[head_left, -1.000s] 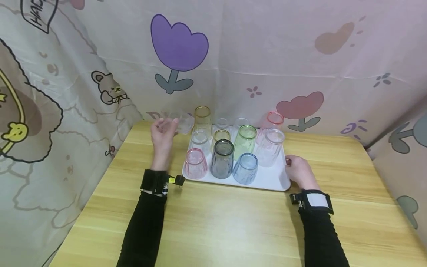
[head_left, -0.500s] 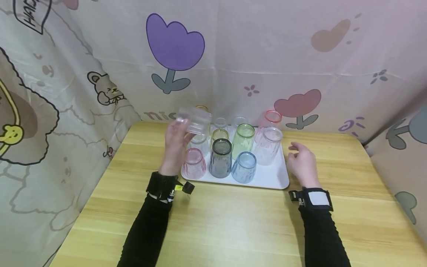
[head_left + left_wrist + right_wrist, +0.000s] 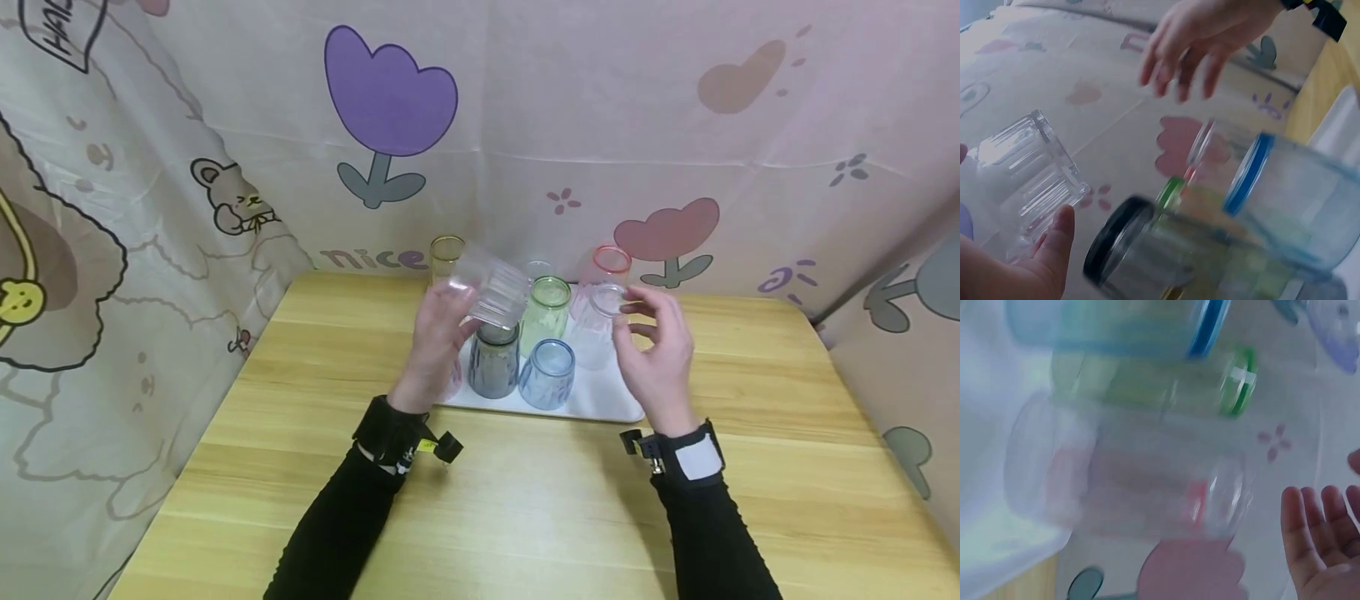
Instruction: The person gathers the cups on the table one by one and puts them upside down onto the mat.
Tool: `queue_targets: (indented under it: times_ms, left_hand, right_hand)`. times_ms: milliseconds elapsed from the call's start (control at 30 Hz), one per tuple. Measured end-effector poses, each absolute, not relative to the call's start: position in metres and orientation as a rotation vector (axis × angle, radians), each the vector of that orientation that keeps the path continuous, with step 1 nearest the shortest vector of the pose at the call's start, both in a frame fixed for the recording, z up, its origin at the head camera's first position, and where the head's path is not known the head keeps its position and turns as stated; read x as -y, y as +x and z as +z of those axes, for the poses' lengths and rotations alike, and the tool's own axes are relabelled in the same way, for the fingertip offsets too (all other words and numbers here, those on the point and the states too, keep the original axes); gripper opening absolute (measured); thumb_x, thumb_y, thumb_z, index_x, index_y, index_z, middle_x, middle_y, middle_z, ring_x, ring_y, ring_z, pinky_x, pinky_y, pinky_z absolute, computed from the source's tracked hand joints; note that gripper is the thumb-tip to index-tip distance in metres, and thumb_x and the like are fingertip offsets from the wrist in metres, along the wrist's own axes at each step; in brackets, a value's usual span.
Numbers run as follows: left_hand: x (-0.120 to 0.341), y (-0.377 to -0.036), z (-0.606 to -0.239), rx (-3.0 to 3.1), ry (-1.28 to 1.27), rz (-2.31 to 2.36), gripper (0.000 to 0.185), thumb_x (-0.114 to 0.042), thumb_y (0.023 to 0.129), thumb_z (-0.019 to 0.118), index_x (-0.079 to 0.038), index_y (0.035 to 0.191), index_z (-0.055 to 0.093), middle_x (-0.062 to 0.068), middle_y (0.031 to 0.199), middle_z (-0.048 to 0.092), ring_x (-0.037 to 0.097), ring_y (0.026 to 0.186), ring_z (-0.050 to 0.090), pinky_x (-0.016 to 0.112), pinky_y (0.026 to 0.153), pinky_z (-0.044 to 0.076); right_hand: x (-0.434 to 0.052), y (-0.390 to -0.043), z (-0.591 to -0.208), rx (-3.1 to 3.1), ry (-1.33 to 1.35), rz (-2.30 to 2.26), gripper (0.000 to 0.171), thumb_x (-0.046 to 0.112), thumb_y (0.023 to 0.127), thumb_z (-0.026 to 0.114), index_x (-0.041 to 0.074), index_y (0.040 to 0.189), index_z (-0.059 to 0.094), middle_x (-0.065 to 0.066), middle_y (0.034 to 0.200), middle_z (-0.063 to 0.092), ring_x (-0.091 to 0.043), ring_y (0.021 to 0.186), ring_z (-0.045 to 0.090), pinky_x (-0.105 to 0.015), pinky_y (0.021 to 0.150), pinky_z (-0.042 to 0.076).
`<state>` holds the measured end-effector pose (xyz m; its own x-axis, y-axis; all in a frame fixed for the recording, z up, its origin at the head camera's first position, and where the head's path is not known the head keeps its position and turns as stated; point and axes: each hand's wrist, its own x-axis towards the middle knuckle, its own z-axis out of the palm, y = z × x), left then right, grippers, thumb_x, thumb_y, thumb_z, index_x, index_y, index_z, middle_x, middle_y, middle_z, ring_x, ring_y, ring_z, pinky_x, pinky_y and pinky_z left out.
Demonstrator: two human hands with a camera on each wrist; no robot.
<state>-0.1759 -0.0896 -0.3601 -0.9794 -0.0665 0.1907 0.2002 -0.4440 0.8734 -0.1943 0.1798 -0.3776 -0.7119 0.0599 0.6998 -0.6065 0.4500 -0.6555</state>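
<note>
My left hand holds a clear ribbed glass, tilted sideways above the left part of the white tray. In the left wrist view, the thumb lies against that glass's side. My right hand is raised at the tray's right side with nothing in it, its fingers loosely bent and parted. Its fingertips are right by another clear glass, which stands on the tray. A dark grey glass, a blue glass and a green glass also stand there.
A yellow-rimmed glass and a red-rimmed glass stand at the back of the tray. The left hand and its glass partly hide others. The wooden table meets a printed cloth behind.
My left hand has carried the clear glass from left of the tray rightward over it. My right hand has left the tray's right edge, risen and moved inward toward the glasses.
</note>
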Motion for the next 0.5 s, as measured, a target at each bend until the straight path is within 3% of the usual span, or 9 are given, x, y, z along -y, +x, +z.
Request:
queue_targets:
  times_ms: [167,300,400,500]
  left_hand:
    - [0.078,-0.170,-0.359,1.592,-0.246,-2.576,0.052,-0.026,0.091,0.065,-0.004,0.133,0.043,0.018,0.139,0.053,0.019,0.115,0.060,0.030,0.093,0.056]
    - [0.071,-0.165,-0.360,1.634,-0.292,-2.606,0.056,-0.024,0.093,0.060,0.000,0.139,0.039,0.018,0.139,0.052,0.016,0.111,0.062,0.029,0.093,0.057]
    - [0.066,-0.163,-0.362,1.649,-0.322,-2.637,0.058,-0.025,0.093,0.058,0.001,0.141,0.039,0.013,0.136,0.055,0.014,0.109,0.063,0.030,0.094,0.057]
    - [0.062,-0.162,-0.364,1.654,-0.359,-2.667,0.059,-0.027,0.092,0.060,0.000,0.142,0.041,0.009,0.132,0.056,0.013,0.108,0.064,0.029,0.094,0.057]
  right_hand:
    - [-0.161,-0.186,-0.375,1.966,0.746,1.369,0.058,-0.012,0.080,0.074,-0.014,0.135,0.055,-0.031,0.131,0.057,-0.037,0.113,0.060,-0.022,0.091,0.056]
    - [-0.148,-0.179,-0.370,1.915,0.904,1.409,0.076,0.015,0.081,0.083,-0.010,0.145,0.049,-0.031,0.140,0.052,-0.040,0.124,0.056,-0.032,0.100,0.055]
    - [-0.139,-0.174,-0.369,1.881,0.943,1.415,0.087,0.035,0.084,0.086,-0.009,0.148,0.046,-0.029,0.144,0.050,-0.041,0.127,0.054,-0.034,0.103,0.055]
    - [-0.133,-0.170,-0.371,1.842,0.926,1.381,0.090,0.044,0.084,0.085,-0.011,0.145,0.048,-0.028,0.145,0.050,-0.038,0.129,0.054,-0.032,0.102,0.055]
